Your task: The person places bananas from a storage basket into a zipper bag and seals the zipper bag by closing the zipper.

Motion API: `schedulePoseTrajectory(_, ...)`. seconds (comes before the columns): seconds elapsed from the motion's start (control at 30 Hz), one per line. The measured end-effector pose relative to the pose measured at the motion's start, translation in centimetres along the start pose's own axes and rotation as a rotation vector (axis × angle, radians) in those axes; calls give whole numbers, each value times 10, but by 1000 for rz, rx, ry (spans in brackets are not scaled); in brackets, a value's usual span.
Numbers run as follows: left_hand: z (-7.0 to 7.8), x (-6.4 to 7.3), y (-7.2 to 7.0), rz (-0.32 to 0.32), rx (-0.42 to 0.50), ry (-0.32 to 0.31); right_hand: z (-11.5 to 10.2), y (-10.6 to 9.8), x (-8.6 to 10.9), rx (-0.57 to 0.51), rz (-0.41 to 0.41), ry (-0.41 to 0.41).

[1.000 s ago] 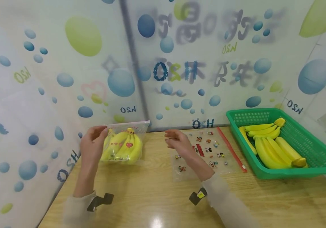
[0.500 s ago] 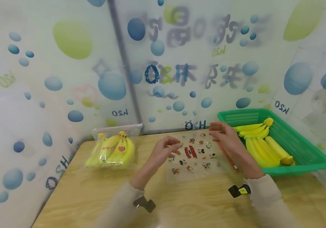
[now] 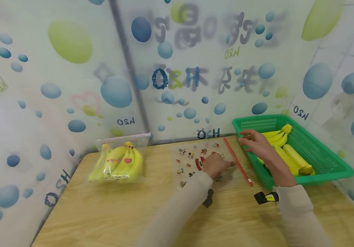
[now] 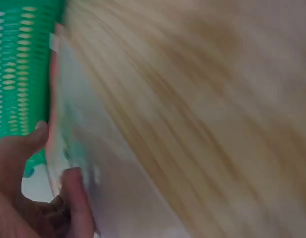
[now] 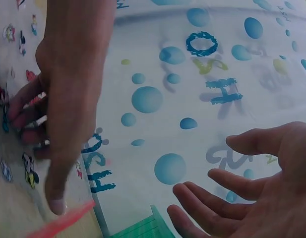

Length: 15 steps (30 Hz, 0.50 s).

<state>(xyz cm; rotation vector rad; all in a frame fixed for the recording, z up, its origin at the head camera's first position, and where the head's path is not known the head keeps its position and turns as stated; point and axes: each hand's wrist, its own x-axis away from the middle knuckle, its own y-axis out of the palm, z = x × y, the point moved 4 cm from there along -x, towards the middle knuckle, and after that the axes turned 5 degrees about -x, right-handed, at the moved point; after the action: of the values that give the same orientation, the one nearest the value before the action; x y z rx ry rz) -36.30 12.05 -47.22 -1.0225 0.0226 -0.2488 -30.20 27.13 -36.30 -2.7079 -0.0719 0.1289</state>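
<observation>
A clear zip bag with small cartoon prints and a red zip strip lies flat on the wooden table. My left hand is over its right part, thumb pointing toward the strip. In the left wrist view, the thumb stands apart from the bent fingers, and no grip on the bag shows. My right hand hovers by the left rim of a green basket, fingers spread and loosely bent; the right wrist view shows nothing in that hand. Yellow bananas lie in the basket, partly hidden by the right hand.
A second clear bag, with hearts printed on it and bananas inside, stands at the table's left. A wall covering with blue and green dots rises behind the table. The basket fills the table's right back corner.
My left hand has left the banana-filled bag and moved right, over the flat bag. My right hand has gone from above the flat bag to the basket's left rim. The view has turned slightly right.
</observation>
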Motion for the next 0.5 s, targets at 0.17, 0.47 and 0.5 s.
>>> schedulePoseTrajectory(0.17, -16, -6, -5, 61, -162, 51, -1, 0, 0, 42, 2, -11)
schedulePoseTrajectory(0.47, -48, 0, -27, -123, -9, 53, -1, 5, -2, 46, -16, -1)
schedulePoseTrajectory(0.5, -51, 2, -30, -134, -1, 54, -1, 7, -2, 42, -20, -1)
